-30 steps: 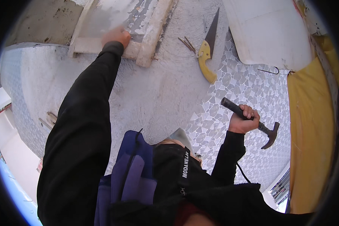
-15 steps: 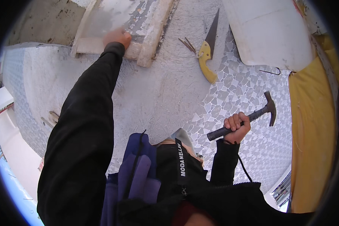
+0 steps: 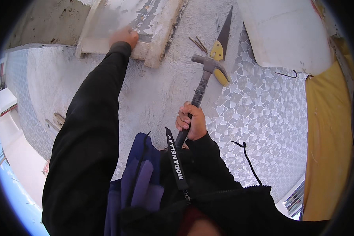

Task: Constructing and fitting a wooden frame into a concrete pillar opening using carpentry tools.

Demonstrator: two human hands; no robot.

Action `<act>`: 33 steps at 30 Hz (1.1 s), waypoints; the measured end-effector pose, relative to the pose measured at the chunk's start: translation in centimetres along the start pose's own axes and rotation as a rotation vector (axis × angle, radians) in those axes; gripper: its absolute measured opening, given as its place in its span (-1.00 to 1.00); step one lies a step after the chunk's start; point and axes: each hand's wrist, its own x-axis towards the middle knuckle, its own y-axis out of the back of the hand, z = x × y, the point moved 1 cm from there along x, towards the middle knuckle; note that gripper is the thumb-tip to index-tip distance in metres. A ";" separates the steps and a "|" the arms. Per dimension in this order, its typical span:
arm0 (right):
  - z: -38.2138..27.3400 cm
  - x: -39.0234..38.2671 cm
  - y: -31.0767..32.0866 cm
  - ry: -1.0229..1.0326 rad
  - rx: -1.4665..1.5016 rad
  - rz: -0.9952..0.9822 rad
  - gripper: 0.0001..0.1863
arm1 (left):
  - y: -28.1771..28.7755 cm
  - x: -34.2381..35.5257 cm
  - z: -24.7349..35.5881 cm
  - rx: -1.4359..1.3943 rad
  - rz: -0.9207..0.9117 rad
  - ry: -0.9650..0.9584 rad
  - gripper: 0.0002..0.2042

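My right hand (image 3: 192,120) is wrapped around the dark handle of a claw hammer (image 3: 200,87), held low in front of my body with its head pointing away. From this view the hammer's head overlaps a handsaw (image 3: 224,35) with a yellow handle, which lies on the rough surface beyond. At the far left, my left hand (image 3: 124,36) is closed over the near rail of a worn wooden frame (image 3: 155,55) around a grey panel with flaking paint. Its fingertips are hidden behind the hand.
Some rusty nails (image 3: 198,44) and paler nails (image 3: 217,23) lie by the saw. A white panel (image 3: 287,35) is at the far right, near a bent metal hook (image 3: 289,74). Yellow cloth (image 3: 326,145) hangs along the right side. Wood scraps (image 3: 59,119) lie on the left.
My right hand has swung the hammer leftward from the right side, its head now pointing away from me over the saw. My left hand stays on the wooden frame.
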 end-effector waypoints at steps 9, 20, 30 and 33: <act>-10.8 -2.2 6.8 0.917 0.449 0.277 -0.70 | 0.3 0.4 0.7 0.032 0.017 -0.012 -0.68; -3.1 -0.5 0.8 0.369 0.118 0.177 -0.73 | 0.5 0.1 0.6 0.022 0.046 -0.046 -0.64; 4.5 5.6 -3.2 0.096 0.269 0.078 -0.73 | -0.5 0.5 1.4 0.018 0.004 0.002 -0.64; 7.0 6.0 -1.9 -0.190 0.158 0.040 -0.73 | -0.1 0.7 0.9 0.004 0.042 -0.027 -0.65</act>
